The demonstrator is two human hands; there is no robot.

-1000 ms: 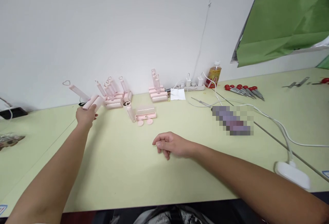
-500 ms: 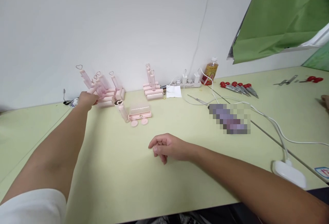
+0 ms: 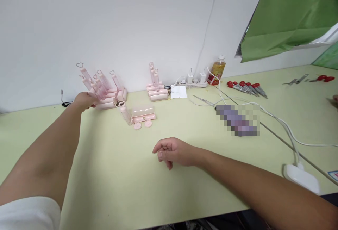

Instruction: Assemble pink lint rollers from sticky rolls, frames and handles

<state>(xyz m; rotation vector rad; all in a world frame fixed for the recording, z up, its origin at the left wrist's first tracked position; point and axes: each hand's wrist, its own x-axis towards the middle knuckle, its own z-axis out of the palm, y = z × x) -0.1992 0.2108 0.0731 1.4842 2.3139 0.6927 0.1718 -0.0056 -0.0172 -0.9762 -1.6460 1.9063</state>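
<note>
At the far left of the table my left hand (image 3: 86, 100) reaches into a cluster of pink, partly clear tubes with heart-shaped loops on top. Its fingers are closed at the lower end of a pink tube (image 3: 92, 92); the fingertips are partly hidden. Beside the hand lie pink oblong cases (image 3: 106, 104). My right hand (image 3: 175, 151) hovers over or rests on the table, fingers loosely curled and apart, holding nothing. Ahead of it are an opened pink case (image 3: 144, 118), two round pink discs (image 3: 137, 126) and a tilted clear pink tube (image 3: 126, 114).
More pink tubes and cases (image 3: 158, 97) stand by the wall. Nearby are white paper (image 3: 179, 92), a power strip (image 3: 196, 85), a bottle (image 3: 217, 70), red-ended tools (image 3: 245, 88) and a blurred-out object (image 3: 236, 120). White cables cross the right side to a white charger (image 3: 301, 179).
The view has shifted slightly. My left hand has moved a little to the left among the pink tubes. My right hand has stayed in the same pose.
</note>
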